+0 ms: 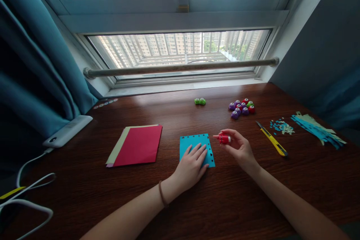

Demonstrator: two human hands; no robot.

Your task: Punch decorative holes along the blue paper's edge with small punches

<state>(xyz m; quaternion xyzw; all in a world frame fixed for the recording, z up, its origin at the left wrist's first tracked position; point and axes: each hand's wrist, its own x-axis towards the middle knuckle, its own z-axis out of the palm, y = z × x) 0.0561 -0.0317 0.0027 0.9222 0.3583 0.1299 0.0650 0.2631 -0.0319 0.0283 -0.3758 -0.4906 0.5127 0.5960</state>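
A small sheet of blue paper point(184, 143) lies on the dark wooden table, with small punched holes along its top and right edges. Flat on this sheet, fingers spread, rests my left hand point(191, 167). My right hand point(241, 150) is just off the paper's right edge, its thumb and fingers closed around a small red craft punch point(224, 139). The punch is tilted on its side and apart from the paper. Part of the sheet is hidden under my left hand.
Coloured paper point(140, 146) is stacked at left. Green punches point(200, 101) and a cluster of purple, red and green punches point(237, 110) sit farther back. A yellow utility knife point(272, 139), paper bits point(282, 126) and paper strips point(317, 129) lie right. A white device point(69, 131) with cable is far left.
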